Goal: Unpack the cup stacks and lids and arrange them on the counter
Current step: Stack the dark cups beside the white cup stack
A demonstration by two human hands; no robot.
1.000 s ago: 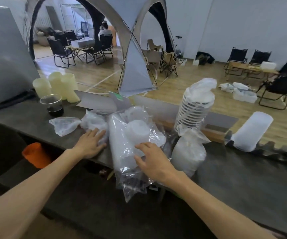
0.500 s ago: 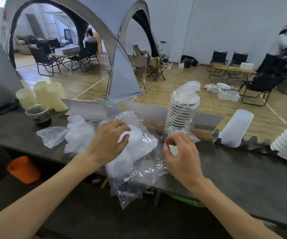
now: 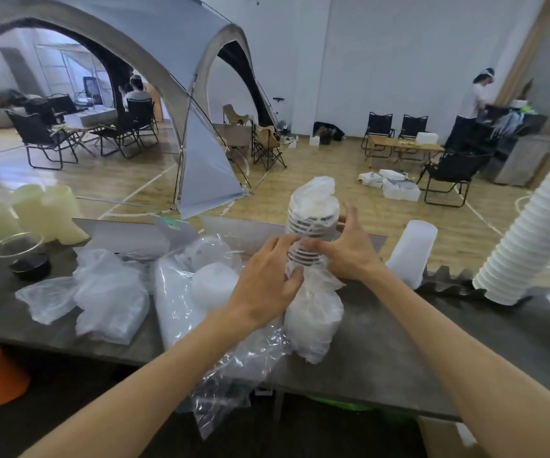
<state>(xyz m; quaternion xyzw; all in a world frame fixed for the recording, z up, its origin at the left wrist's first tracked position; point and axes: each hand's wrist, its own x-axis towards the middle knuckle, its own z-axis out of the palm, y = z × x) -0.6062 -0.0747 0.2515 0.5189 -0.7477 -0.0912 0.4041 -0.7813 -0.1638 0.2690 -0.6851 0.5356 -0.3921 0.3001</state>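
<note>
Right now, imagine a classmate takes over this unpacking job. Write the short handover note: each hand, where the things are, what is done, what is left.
Left hand and right hand both grip the upright bagged lid stack at mid-counter.
Bagged cups lie left of it, still wrapped; loose empty bags beside them.
Done: yellowish cup stacks stand far left, a white cup stack leans at right.
Left: unwrap the lids and bagged cups, arrange them on the counter.

Both hands meet at an upright stack of white lids [image 3: 313,223] near the counter's [image 3: 382,352] far edge. The left hand [image 3: 267,282] pinches the stack's lower part; the right hand [image 3: 349,252] cups it from the other side, fingers spread. A clear bag of cups [image 3: 187,292] overhangs the near edge. Crumpled plastic bags [image 3: 108,299] lie toward the left end, a ribbed white cup stack [image 3: 525,246] toward the right.
</note>
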